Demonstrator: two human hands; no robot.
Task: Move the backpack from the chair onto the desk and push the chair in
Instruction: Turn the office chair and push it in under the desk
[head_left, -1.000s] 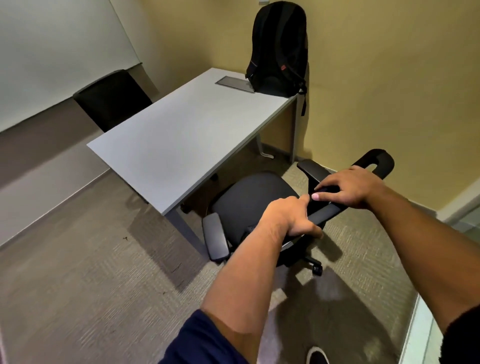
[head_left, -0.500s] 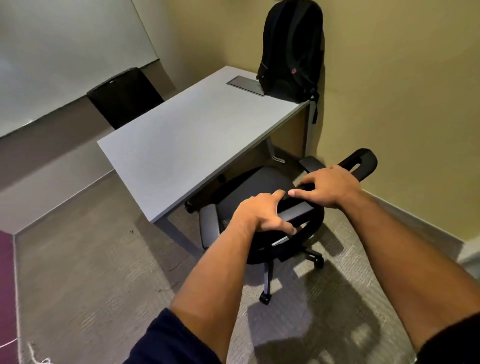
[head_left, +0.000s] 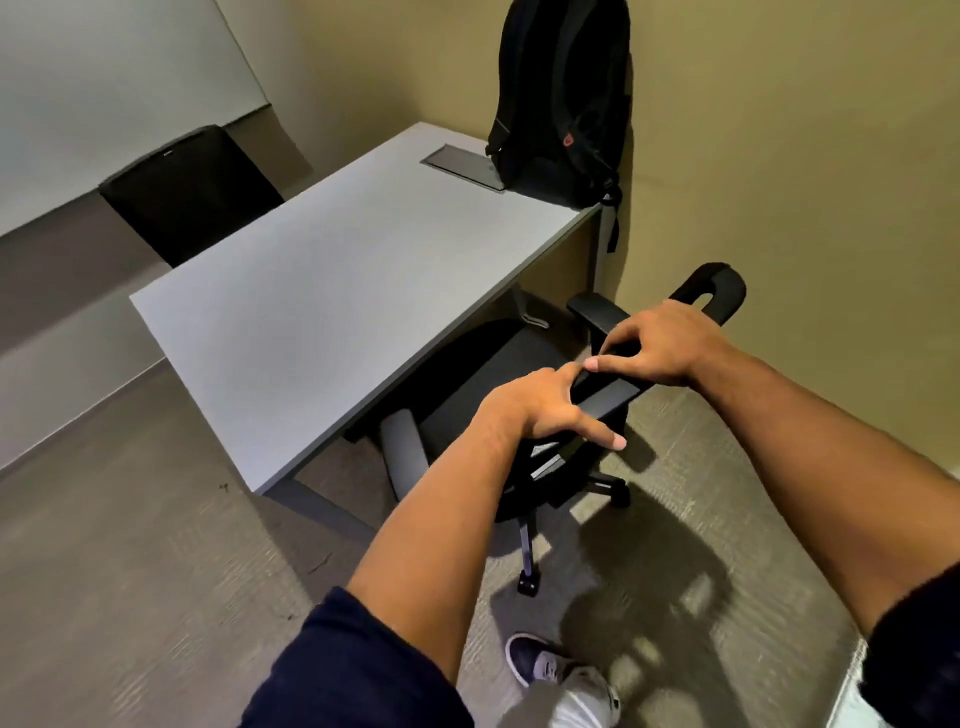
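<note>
The black backpack (head_left: 563, 93) stands upright on the far right corner of the grey desk (head_left: 332, 291), leaning against the yellow wall. The black office chair (head_left: 483, 374) has its seat partly under the desk's near edge. My left hand (head_left: 545, 410) and my right hand (head_left: 665, 343) both grip the top edge of the chair's backrest, side by side, thumbs nearly touching. The chair's headrest loop sticks out beyond my right hand. Its wheeled base shows below the seat.
A second black chair (head_left: 192, 192) sits at the desk's far side by the whiteboard wall. A metal cable hatch (head_left: 462, 166) is set in the desk near the backpack. The yellow wall runs close on the right. My shoe (head_left: 556, 670) is on the carpet behind the chair.
The chair has rolled forward, so its seat now sits further under the desk. Both hands have kept their grip on the backrest and moved with it.
</note>
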